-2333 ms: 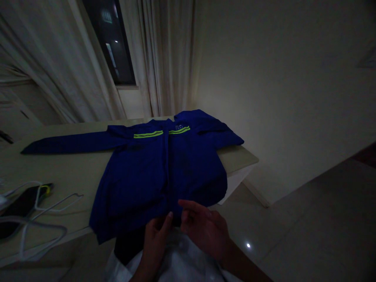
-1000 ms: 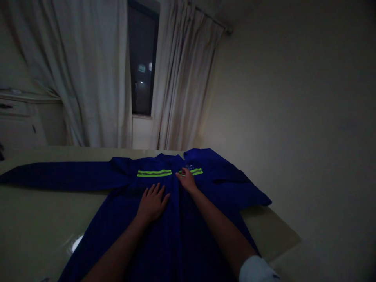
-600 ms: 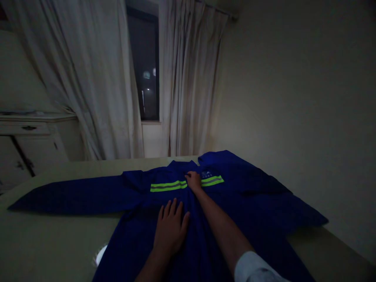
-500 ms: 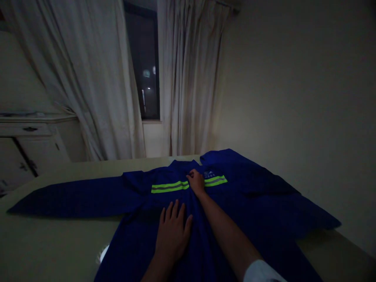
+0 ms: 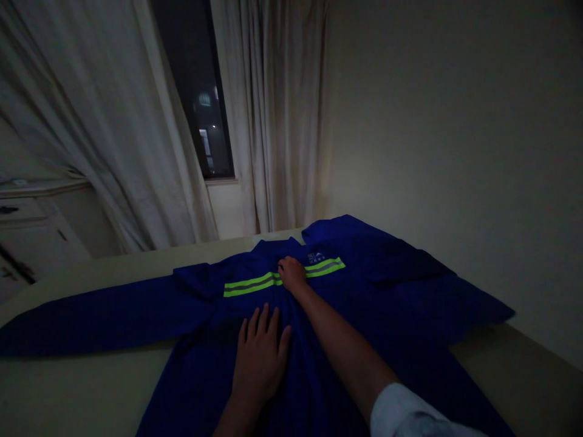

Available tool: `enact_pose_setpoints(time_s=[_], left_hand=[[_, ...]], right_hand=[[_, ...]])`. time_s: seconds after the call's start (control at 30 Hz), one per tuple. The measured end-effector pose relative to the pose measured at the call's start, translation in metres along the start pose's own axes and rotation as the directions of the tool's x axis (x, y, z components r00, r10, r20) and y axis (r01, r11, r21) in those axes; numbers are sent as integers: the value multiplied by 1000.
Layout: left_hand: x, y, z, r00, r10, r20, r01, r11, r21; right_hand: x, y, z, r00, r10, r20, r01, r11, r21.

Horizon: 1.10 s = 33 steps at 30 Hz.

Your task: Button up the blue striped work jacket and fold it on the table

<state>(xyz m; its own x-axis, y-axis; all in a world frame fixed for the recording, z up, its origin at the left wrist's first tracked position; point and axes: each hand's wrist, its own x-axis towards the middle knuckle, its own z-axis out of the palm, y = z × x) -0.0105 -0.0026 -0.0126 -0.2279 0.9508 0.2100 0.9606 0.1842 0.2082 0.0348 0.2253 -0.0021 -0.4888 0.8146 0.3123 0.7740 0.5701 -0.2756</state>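
Note:
A dark blue work jacket (image 5: 346,315) lies spread out front side up, its sleeves stretched to both sides. A yellow-green reflective stripe (image 5: 250,285) with a grey line crosses its chest, below a small white logo. My left hand (image 5: 259,358) rests flat on the lower front, open, with its fingers spread. Higher up, at the centre line just under the collar (image 5: 273,247), my right hand (image 5: 293,273) is closed in a pinch on the jacket's front. Its fingertips hide exactly what part they grip. Folds run down the middle between my hands.
The jacket lies on a pale table (image 5: 82,388) whose far edge is near a wall (image 5: 432,133). Long curtains (image 5: 282,121) hang beside a dark window (image 5: 195,97) behind it. A white cabinet (image 5: 31,237) stands at the far left. The room is dim.
My view has turned slightly to the right and tilted. My right hand keeps its pinch near the collar, and my left hand stays flat on the jacket.

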Motion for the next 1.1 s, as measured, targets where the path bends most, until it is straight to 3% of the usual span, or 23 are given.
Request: enact_pose_setpoints(time_s=[0.5,0.67,0.83,1.1], left_hand=[[0,1,-4,1000,8,19,-9,1000,23],[0,2,-6,999,2,37,-3,1000,29],[0,2,-6,999,-3,45,2,1000,24],[1,2,-7,999,-3,48,1,999,45]], right_hand=[[-6,-3,-5,992,-130,-6,129,987,-98],[-5,-3,-2,997,-71,14,72,994,-83],[-5,-1,-1,998,56,-40,-57,998,-7],[0,5,-6,992,113,-54,-103,981,163]])
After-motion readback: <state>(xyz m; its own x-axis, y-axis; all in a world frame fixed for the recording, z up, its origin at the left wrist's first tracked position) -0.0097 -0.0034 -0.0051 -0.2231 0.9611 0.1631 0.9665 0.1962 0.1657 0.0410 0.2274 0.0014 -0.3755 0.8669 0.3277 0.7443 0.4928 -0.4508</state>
